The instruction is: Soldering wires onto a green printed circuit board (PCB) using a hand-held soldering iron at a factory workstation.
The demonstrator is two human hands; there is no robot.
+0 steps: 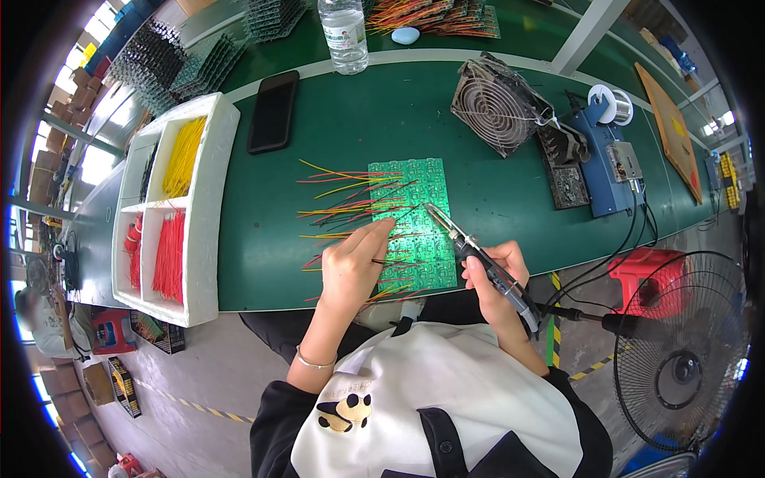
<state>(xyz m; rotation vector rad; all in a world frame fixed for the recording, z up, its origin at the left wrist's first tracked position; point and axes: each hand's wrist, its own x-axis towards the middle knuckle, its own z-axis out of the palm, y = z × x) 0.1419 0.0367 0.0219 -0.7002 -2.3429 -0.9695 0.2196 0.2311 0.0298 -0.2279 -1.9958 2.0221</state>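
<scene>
A green panel of small circuit boards [436, 253] lies on the green bench, with red, yellow and black wires [331, 193] sticking out past its left side. My left hand [351, 263] rests over the panel's left part, its fingers pinched on a thin black wire [408, 209]. The fingers hide part of that wire. In my right hand [500, 271] is a soldering iron [502, 280], gripped around its dark handle. The iron's tip points up and left, over the panel's upper middle, close to the black wire's end.
At left stands a white foam tray [203, 239] with yellow, red and black wires. A phone [273, 111] and a water bottle [344, 38] are farther back. At right are a small fan [498, 103], a blue solder feeder [602, 163] and a floor fan [684, 358].
</scene>
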